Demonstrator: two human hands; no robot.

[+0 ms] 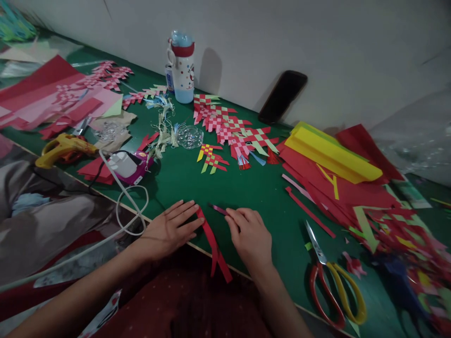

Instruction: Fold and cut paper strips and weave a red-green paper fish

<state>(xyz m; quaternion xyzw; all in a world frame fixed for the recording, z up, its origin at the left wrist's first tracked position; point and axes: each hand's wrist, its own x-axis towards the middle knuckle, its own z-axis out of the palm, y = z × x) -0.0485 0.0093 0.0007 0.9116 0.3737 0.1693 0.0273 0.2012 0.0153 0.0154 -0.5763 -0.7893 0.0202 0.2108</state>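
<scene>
My left hand [172, 229] lies flat near the table's front edge, its fingers stretched out and touching the top of a red paper strip [210, 239]. Two loose tails of that strip hang over the edge. A thin purple stick with a dark tip [220, 209] is pinched in my right hand [251, 234], pointing left toward the strip without touching it; its exact kind is unclear. Beyond both hands lies a small woven paper fish [212, 158] in yellow, red and green. More woven paper fish [225, 124], pink, red and green, lie in a row behind it.
Scissors [322, 267] rest at the right, beside red paper sheets [317, 176] and a folded yellow sheet [331, 152]. A bottle [183, 75] and a phone [283, 96] stand by the wall. At left are a yellow glue gun [66, 148] and a white cable [128, 220].
</scene>
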